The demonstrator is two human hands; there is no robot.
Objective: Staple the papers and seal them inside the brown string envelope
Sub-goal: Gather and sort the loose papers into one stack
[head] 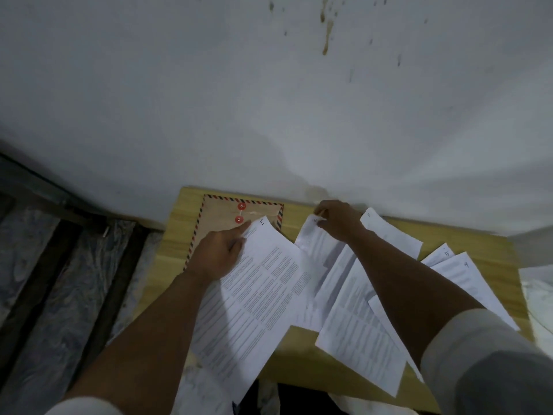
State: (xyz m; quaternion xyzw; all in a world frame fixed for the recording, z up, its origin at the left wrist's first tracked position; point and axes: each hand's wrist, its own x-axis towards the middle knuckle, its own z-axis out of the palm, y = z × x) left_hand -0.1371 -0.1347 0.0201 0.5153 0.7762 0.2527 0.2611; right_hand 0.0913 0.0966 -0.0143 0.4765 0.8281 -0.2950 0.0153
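Observation:
A brown string envelope with a red-and-blue striped border and two red button discs lies at the table's back left. My left hand holds the left edge of a printed sheet marked 1, which partly covers the envelope. My right hand pinches the top corner of a sheet marked 2. Several more numbered printed sheets lie fanned across the table under my right arm. No stapler is in sight.
The small light wooden table stands against a stained white wall. Dark rails and patterned flooring run along the left. A pale object sits at the right edge.

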